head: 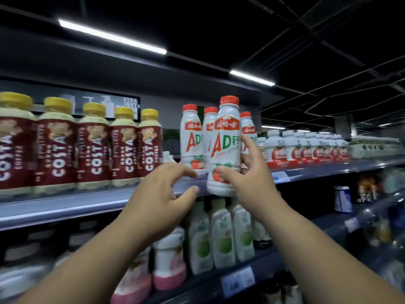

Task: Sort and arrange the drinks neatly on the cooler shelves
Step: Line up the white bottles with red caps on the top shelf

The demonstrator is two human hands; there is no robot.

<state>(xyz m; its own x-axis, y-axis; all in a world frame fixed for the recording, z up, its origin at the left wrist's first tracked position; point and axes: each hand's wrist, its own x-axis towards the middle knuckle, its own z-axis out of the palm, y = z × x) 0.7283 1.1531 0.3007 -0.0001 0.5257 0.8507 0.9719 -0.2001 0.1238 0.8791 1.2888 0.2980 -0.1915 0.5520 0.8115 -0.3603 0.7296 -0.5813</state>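
Note:
My right hand (247,172) grips a white AD milk bottle (224,141) with a red cap, held upright just in front of the top shelf's front edge (87,207). Three matching AD bottles (191,137) stand on that shelf behind it. My left hand (162,191) hovers open just left of the held bottle, fingers spread, touching nothing. A row of several red Costa coffee bottles (94,148) with yellow caps fills the shelf's left part.
Short white bottles with red labels (306,148) line the top shelf to the right. On the shelf below stand white bottles with green labels (221,233) and pink-based bottles (168,260). Price tags hang on the shelf rails.

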